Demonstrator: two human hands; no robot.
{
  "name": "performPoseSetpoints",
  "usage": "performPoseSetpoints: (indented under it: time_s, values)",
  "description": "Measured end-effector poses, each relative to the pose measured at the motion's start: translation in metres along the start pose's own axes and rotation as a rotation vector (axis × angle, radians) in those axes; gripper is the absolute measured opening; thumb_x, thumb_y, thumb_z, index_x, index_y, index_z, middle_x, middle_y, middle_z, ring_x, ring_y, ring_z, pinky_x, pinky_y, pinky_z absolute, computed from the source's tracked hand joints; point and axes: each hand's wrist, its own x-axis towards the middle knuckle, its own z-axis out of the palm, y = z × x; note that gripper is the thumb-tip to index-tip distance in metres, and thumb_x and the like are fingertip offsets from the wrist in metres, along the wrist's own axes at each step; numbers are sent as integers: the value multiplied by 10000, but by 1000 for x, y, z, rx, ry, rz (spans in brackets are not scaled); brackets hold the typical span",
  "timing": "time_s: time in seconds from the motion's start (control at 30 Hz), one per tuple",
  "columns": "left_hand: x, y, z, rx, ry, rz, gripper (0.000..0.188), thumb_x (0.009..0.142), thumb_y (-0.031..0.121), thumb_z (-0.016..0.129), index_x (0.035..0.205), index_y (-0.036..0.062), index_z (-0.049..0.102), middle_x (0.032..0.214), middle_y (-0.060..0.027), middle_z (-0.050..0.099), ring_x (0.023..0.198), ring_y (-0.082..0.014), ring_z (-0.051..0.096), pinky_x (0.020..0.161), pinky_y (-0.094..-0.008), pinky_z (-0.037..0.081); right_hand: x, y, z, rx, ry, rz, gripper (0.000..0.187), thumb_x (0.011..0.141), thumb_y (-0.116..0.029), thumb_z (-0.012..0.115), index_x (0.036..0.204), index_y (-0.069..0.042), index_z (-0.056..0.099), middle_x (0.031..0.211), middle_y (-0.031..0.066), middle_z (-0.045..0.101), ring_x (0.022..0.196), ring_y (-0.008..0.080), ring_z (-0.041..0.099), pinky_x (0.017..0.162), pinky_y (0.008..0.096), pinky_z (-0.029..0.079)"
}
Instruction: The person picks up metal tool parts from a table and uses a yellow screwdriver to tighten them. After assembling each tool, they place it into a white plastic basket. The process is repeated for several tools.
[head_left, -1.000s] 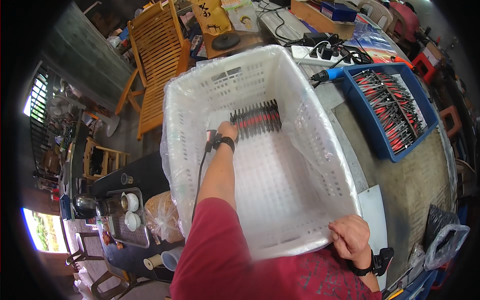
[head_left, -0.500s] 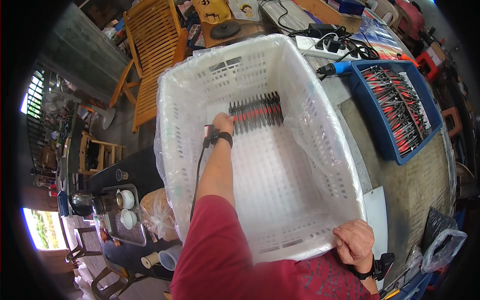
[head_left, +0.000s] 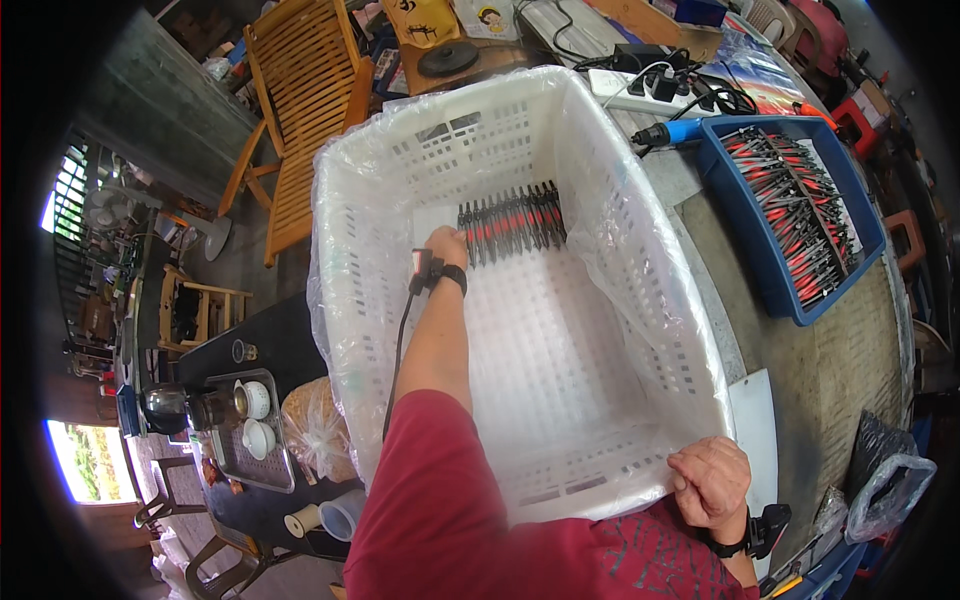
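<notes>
A large white plastic basket [head_left: 650, 330], lined with clear plastic film, stands in front of me. On its floor, toward the far side, a row of slender black-and-red pointed pieces [head_left: 515, 222] lies side by side. My left hand [head_left: 447, 245] reaches down into the basket, its fingers closed at the left end of this row, around the outermost piece as far as I can see; the fingertips are partly hidden. At the near right corner, my right hand [head_left: 712, 482] is curled over the rim and film, gripping the basket.
A blue tray [head_left: 778, 290] on the worktable to the right holds many similar pieces. Beyond the basket's far right corner lie a white power strip [head_left: 640, 95] and cables. A folding wooden chair [head_left: 310, 120] stands far left; a metal tray [head_left: 275, 468] with cups sits at left.
</notes>
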Motion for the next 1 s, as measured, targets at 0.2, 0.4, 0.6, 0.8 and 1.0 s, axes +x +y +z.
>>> performPoseSetpoints:
  time_s: [0.2, 0.4, 0.6, 0.8, 1.0]
  values:
    - [2, -3, 1, 35, -11, 52, 241, 740, 249, 702, 798, 26, 634, 808, -176, 650, 795, -344, 624, 707, -400, 490, 0, 0, -1, 2, 5, -6, 222, 595, -44, 602, 812, -2, 623, 686, 103, 599, 572, 247, 574, 507, 320, 433]
    - [-4, -7, -3, 128, 157, 202, 183, 777, 170, 611, 892, 28, 588, 901, -168, 592, 866, -369, 560, 730, -432, 456, -1, 1, 0, 18, 17, -7, 220, 599, -41, 609, 815, -2, 620, 691, 103, 601, 576, 244, 577, 507, 320, 433]
    - [-15, -9, -11, 347, 124, 198, 235, 754, 78, 538, 988, 56, 543, 998, -146, 518, 908, -351, 519, 760, -439, 437, -1, 0, 0, 3, 14, -9, 227, 592, -35, 612, 817, -2, 620, 698, 101, 603, 584, 242, 582, 514, 317, 439]
    - [-13, -5, -7, 407, 67, 102, 226, 752, 106, 566, 970, 46, 549, 1006, -147, 523, 960, -359, 509, 793, -450, 449, 0, -1, -1, 3, 5, 0, 236, 583, -30, 612, 817, 0, 617, 704, 100, 606, 587, 243, 583, 519, 318, 442]
    - [-13, -7, -7, 412, 100, 167, 211, 748, 98, 569, 942, 19, 540, 1015, -166, 509, 976, -366, 494, 807, -439, 442, 0, -1, -2, 12, 5, -4, 247, 576, -27, 609, 822, 2, 615, 706, 100, 608, 583, 243, 582, 517, 319, 441]
